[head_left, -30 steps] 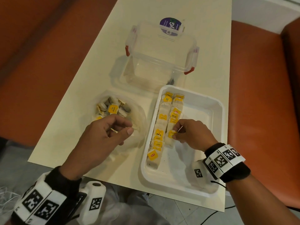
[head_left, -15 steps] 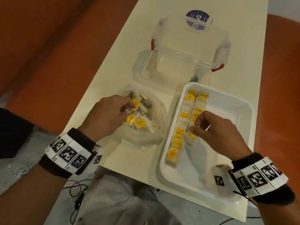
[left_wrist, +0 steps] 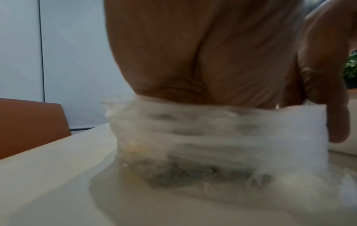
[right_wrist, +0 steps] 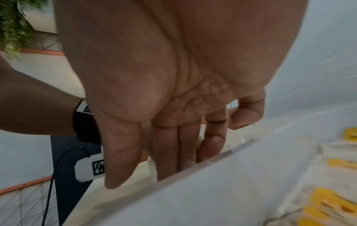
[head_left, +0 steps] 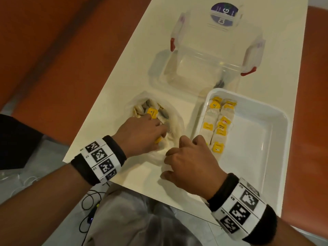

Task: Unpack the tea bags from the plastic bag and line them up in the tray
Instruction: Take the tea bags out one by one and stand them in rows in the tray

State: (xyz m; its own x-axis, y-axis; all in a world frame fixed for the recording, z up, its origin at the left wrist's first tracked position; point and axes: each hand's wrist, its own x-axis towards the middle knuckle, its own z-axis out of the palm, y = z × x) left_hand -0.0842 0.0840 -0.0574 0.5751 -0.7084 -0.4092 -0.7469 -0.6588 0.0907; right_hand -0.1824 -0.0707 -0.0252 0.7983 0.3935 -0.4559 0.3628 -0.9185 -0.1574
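Observation:
A crumpled clear plastic bag point(head_left: 174, 125) lies on the pale table, with a pile of yellow-tagged tea bags point(head_left: 152, 111) in it. My left hand point(head_left: 160, 132) reaches into the bag; its fingers curl into the pile and a yellow tag shows under them. In the left wrist view the bag film point(left_wrist: 231, 137) hides those fingers. My right hand point(head_left: 167, 164) rests on the bag's near edge, just left of the white tray point(head_left: 266, 139), its fingers point(right_wrist: 168, 152) straight against the film. Two rows of tea bags point(head_left: 215, 126) lie along the tray's left side.
A clear storage box with red latches point(head_left: 213, 68) stands behind bag and tray, and a purple sticker point(head_left: 224, 15) shows at its far side. Orange seats point(head_left: 53, 59) flank the narrow table. The table's near edge runs just below my hands. Cables point(head_left: 88, 210) lie on the floor.
My right hand has left the tea bag row in the tray and moved left onto the bag's near edge. My left hand has pushed further down into the bag.

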